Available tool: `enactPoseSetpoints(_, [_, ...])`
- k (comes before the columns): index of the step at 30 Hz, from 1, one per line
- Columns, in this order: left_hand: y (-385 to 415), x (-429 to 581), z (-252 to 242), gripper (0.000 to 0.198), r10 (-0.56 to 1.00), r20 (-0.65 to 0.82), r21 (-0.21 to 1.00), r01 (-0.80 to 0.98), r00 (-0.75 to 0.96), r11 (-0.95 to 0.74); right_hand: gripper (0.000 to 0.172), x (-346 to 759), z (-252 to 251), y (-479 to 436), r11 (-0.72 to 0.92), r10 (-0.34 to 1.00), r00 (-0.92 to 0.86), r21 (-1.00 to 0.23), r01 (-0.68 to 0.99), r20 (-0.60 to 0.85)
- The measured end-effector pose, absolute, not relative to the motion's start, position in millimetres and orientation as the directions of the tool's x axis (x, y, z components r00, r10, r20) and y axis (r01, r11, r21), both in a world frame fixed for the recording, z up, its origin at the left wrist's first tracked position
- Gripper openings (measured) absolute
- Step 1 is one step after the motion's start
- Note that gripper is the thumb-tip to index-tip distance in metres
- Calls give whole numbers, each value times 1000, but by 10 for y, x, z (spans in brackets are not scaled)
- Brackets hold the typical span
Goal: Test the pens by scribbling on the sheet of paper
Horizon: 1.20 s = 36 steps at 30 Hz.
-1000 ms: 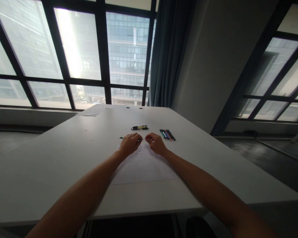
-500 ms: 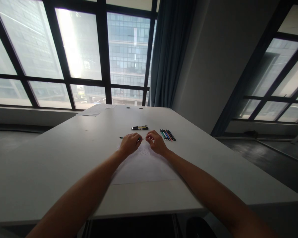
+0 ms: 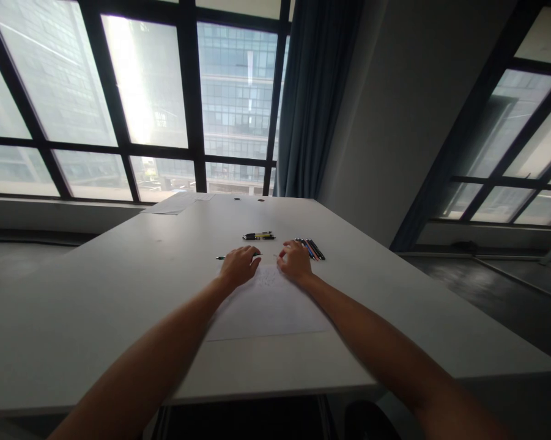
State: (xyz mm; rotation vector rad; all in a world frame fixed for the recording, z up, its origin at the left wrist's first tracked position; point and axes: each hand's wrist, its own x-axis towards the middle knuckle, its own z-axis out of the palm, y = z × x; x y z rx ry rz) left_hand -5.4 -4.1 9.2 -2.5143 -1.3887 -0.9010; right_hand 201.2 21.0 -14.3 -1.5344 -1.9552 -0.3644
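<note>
My left hand (image 3: 238, 266) is closed around a slim pen (image 3: 220, 258), whose dark end pokes out to the left and whose thin tip shows beyond the fingers on the right. Opposite it, my right hand (image 3: 295, 261) is pinched, with a tiny pale piece (image 3: 275, 255) at the fingertips, too small to name. A gap separates the two hands. Below them lies a white sheet of paper (image 3: 266, 311) with small marks near its top edge. Just past my right hand several coloured pens (image 3: 316, 249) lie side by side, partly covered by its fingers.
Beyond the hands, a few black and yellow pens (image 3: 258, 236) lie together on the white table (image 3: 119, 305). More paper (image 3: 167, 205) rests at the far left end. Two dark round spots (image 3: 261, 200) mark the far tabletop. A blue curtain (image 3: 307, 122) hangs by the windows.
My hands have moved apart: the right one shifted right, over part of the coloured pens, with the tiny pale piece at its fingertips. The left one with the pen shifted slightly left.
</note>
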Motion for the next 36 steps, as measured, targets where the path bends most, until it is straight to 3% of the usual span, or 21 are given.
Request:
enactPoseSetpoints(12, [-48, -49, 91, 23, 762, 500, 146, 827, 411, -542, 13, 2022, -184, 282, 301, 789, -161, -145, 943, 592])
enactPoseSetpoints(22, [-57, -43, 88, 33, 742, 508, 126, 814, 438, -567, 15, 2197, -50, 282, 356, 674, -31, -287, 890, 738])
enactPoseSetpoints(30, [-73, -27, 117, 38, 734, 490, 76, 816, 470, -574, 9, 1924, -24, 43, 729, 573, -401, -220, 648, 715])
enactPoseSetpoints(36, [-43, -58, 102, 47, 739, 485, 81, 817, 468, -571, 8, 1844, -8, -35, 737, 588, -452, -214, 641, 670])
